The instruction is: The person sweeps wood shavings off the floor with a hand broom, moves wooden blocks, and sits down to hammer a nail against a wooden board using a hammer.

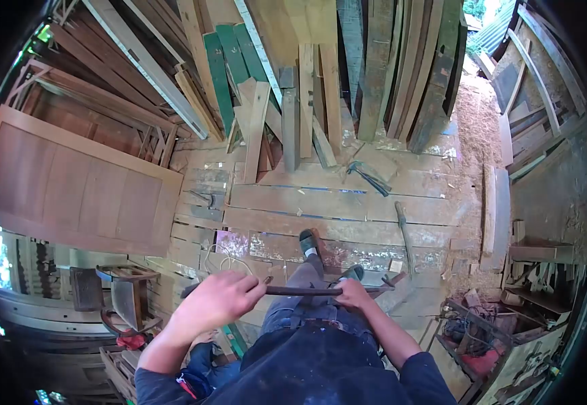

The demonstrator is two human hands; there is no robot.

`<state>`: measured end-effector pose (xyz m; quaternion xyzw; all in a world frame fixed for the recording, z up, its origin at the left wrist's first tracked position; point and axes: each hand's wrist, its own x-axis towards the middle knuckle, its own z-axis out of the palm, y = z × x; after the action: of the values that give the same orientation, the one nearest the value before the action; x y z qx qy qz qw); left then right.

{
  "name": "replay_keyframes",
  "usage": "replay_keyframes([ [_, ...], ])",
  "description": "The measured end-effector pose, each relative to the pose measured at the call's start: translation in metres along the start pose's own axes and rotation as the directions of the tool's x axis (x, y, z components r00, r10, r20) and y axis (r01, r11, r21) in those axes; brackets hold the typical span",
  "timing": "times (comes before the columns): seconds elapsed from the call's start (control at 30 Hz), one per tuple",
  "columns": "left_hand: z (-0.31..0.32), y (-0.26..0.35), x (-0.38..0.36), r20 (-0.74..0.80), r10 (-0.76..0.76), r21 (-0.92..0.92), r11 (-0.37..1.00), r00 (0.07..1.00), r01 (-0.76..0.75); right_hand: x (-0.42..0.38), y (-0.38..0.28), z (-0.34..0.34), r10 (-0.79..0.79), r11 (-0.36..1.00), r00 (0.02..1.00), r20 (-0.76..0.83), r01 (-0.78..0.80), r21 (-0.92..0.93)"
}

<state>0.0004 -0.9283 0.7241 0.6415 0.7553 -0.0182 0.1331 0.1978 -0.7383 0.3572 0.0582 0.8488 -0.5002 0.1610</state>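
Note:
A long, thin dark bar [300, 291] lies crosswise in front of my waist; its exact kind I cannot make out. My left hand [216, 300] is closed over its left part, with bent fingers, and a small brown piece [268, 279] shows at the fingertips. My right hand [353, 295] grips the bar farther right, near my hip. Past that hand the bar runs on to a small reddish-brown end piece [393, 279]. Much of the bar's left part is hidden behind my left hand.
Boards [256, 128] lean at the back. A pincer-like tool [369, 179] and a long stick [404, 233] lie on the plank floor [273, 196]. A panelled door [77, 182] and chair [128, 297] stand left, a scrap-filled crate [472, 337] right. Another person's jeans [212, 361] show lower left.

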Motion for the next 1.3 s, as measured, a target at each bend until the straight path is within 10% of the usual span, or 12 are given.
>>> replay_keyframes([
  [0.13, -0.060, 0.016, -0.033, -0.629, 0.055, 0.045, 0.998, 0.776, -0.034, -0.007, -0.005, -0.007, -0.035, 0.998, 0.998, -0.045, 0.038, 0.052],
  [0.2, -0.032, -0.011, -0.039, -0.829, -0.145, -0.319, 0.916, 0.540, -0.245, -0.008, 0.000, -0.011, -0.031, 0.997, 0.997, -0.072, 0.036, 0.070],
  [0.27, 0.012, -0.009, -0.016, -0.610, -0.559, -0.791, 0.469, 0.562, -0.393, -0.008, 0.003, -0.016, -0.018, 0.996, 0.992, -0.127, 0.030, 0.089],
  [0.33, 0.046, 0.000, 0.016, -0.427, -0.481, -0.895, 0.106, 0.766, -0.433, -0.004, -0.001, -0.027, 0.013, 0.997, 0.994, -0.109, -0.004, 0.076],
  [0.5, 0.068, 0.012, 0.082, -0.603, -0.036, -0.771, -0.233, 0.797, -0.593, -0.003, 0.004, -0.027, 0.008, 0.999, 0.969, -0.248, 0.004, 0.045],
  [0.73, 0.076, 0.034, 0.113, -0.548, 0.065, -0.823, 0.137, 0.834, -0.551, 0.008, -0.021, -0.034, 0.265, 0.956, 0.933, -0.243, -0.221, 0.195],
  [1.03, 0.091, 0.029, 0.113, -0.601, 0.144, -0.747, 0.248, 0.786, -0.617, 0.038, -0.014, -0.026, -0.048, 0.976, 0.942, -0.331, 0.114, 0.184],
  [1.3, 0.102, -0.023, 0.114, -0.622, -0.398, -0.783, 0.331, 0.674, -0.527, -0.050, 0.100, -0.004, 0.512, 0.840, 0.791, -0.335, -0.380, 0.387],
])
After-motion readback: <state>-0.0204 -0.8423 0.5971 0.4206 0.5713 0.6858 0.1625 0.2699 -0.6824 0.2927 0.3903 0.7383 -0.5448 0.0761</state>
